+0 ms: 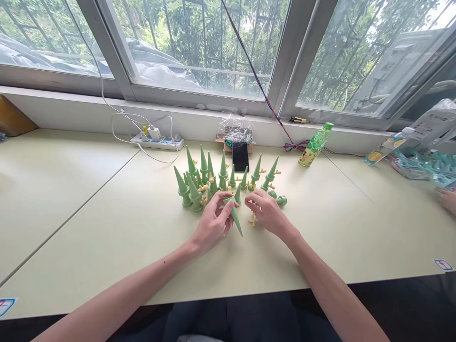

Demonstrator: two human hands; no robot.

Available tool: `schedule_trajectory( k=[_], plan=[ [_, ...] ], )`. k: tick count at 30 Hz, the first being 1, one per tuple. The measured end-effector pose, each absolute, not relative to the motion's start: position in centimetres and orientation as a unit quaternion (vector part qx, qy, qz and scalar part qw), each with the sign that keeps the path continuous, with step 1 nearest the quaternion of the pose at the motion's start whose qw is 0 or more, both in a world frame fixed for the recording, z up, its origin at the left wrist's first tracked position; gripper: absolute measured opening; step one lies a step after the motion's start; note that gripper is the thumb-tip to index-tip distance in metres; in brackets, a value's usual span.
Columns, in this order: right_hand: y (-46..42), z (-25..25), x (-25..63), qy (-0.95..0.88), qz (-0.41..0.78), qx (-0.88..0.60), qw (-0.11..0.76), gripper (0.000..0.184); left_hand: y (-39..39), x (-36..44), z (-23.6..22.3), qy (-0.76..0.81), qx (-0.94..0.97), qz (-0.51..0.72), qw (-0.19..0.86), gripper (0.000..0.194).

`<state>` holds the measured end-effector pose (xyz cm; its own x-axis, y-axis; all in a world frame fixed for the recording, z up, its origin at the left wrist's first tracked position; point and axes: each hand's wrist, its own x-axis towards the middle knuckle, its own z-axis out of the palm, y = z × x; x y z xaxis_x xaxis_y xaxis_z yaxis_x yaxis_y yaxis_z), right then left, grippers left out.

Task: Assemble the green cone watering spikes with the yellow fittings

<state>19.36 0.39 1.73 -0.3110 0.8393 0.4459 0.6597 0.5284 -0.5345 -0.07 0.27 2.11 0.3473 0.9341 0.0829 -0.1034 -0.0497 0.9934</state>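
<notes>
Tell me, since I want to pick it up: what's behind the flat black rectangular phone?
Behind the flat black rectangular phone are brown cardboard and crumpled clear plastic wrap. Whatever the phone itself covers cannot be seen.

Workshop, apparently: long worktable, power strip, many green spikes.

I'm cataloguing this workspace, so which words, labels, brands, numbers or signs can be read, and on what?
No text is clear enough to quote.
Green-capped bottle: label print too small and blurred.
White-capped bottle: label print unreadable.
Left sticker and right sticker on the table: red marks, unreadable.
White package: faint, blurred print.
</notes>
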Motion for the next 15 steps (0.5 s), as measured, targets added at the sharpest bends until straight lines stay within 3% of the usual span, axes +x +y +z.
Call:
schedule_trajectory(
  k=[8,15],
  plan=[
    [-0.6,2.4,18.4,-0.716,0.215,-0.433,0.504,0.014,0.5,0.0,1.8,0.367,0.551,0.416,0.624,0.037],
    [-1.1,2.2,17.6,-0.689,0.296,-0.387,0.536,0.014,0.3,0.3,2.0,0.356,0.548,0.416,0.633,0.037]
  ],
)
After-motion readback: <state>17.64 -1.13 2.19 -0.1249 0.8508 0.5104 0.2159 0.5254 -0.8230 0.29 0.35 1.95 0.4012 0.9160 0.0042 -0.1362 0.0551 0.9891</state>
